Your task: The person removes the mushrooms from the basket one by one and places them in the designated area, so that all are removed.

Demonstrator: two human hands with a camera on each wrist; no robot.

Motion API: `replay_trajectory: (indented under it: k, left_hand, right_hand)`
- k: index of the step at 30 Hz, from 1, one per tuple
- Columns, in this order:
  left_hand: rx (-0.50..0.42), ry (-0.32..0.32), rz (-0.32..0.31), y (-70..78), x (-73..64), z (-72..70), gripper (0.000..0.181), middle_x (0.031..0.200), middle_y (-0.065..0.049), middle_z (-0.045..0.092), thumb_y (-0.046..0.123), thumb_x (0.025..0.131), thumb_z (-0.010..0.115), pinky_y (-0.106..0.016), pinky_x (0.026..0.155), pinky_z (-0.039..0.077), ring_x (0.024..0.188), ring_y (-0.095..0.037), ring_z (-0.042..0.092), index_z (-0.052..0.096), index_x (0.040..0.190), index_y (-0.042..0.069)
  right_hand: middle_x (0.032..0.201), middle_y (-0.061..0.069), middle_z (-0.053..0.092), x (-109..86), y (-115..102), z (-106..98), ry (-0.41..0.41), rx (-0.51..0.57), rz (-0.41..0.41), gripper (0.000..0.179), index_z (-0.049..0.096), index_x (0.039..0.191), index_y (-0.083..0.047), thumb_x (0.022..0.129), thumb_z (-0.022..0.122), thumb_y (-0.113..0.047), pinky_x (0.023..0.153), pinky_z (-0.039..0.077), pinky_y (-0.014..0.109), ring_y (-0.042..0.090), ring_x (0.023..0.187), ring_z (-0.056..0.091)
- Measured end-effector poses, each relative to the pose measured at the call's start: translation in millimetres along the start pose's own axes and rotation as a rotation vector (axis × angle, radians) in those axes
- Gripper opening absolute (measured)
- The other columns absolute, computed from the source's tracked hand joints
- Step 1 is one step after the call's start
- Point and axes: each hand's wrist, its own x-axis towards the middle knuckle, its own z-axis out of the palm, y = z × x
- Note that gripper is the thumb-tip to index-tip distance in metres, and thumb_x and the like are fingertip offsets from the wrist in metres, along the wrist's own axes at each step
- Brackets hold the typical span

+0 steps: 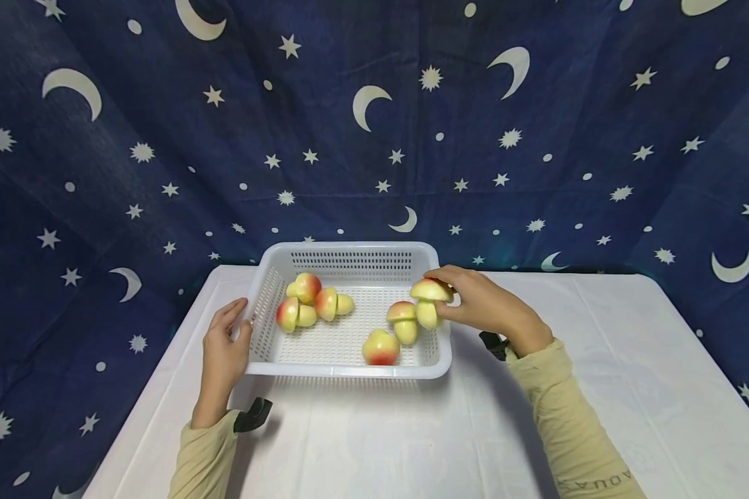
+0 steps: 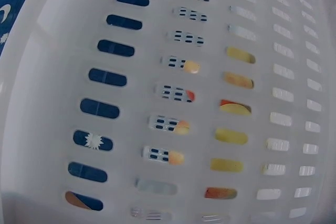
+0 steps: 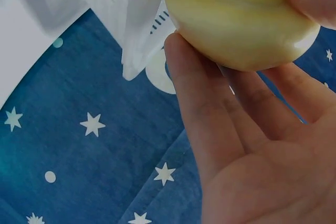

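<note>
My right hand (image 1: pixel 483 301) holds a toy mushroom (image 1: pixel 431 291), yellow with a red-tinged cap, at the right end of a white plastic basket (image 1: pixel 349 371). In the right wrist view, the fingers (image 3: pixel 189 93) and thumb lie around its smooth yellow cap. My left hand (image 1: pixel 223 350) is at the basket's left wall, fingers loosely bent; whether it touches the wall I cannot tell. Close beside the held one stands another mushroom (image 1: pixel 403 322), with one more (image 1: pixel 381 348) near the front wall. A cluster of mushrooms (image 1: pixel 308 287) lies in the left half.
The basket's slotted wall (image 2: pixel 184 108) fills the left wrist view, with mushroom colours showing through the slots. Beneath the basket is a table with a white cloth (image 1: pixel 374 436). Behind it hangs a dark blue curtain (image 1: pixel 324 194) with moons and stars.
</note>
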Motion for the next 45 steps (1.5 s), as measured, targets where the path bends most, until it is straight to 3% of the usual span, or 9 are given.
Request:
replay_trajectory:
  k: [13,39,45]
  left_hand:
    - [0.008,0.003,0.0,-0.1,0.0,1.9,0.044,0.147,-0.017,0.047,-0.001,0.097,0.048,-0.06,0.113,0.033,0.141,-0.038,0.04,0.052,0.14,-0.004]
    - [0.005,0.01,0.006,-2.0,1.2,3.3,0.044,0.147,-0.017,0.047,0.0,0.097,0.048,-0.06,0.114,0.032,0.141,-0.038,0.04,0.052,0.14,-0.003]
    - [0.005,0.009,-0.003,-1.6,0.3,2.1,0.044,0.148,-0.017,0.047,-0.001,0.097,0.048,-0.06,0.114,0.032,0.141,-0.038,0.039,0.052,0.141,-0.003]
  right_hand:
    - [0.117,0.009,0.068,-9.9,14.5,-9.2,0.01,0.003,0.03,0.047,0.059,0.131,0.003,0.087,0.064,-0.011,0.087,0.054,0.039,0.019,0.098,0.062]
    - [0.105,0.002,0.067,-22.2,41.5,-15.7,0.018,0.032,0.076,0.04,0.064,0.125,-0.005,0.084,0.061,-0.005,0.09,0.052,0.042,0.019,0.096,0.061]
    - [0.106,0.005,0.068,-23.4,47.3,-14.3,0.007,0.042,0.081,0.04,0.063,0.124,-0.002,0.084,0.061,-0.004,0.091,0.051,0.045,0.02,0.096,0.061]
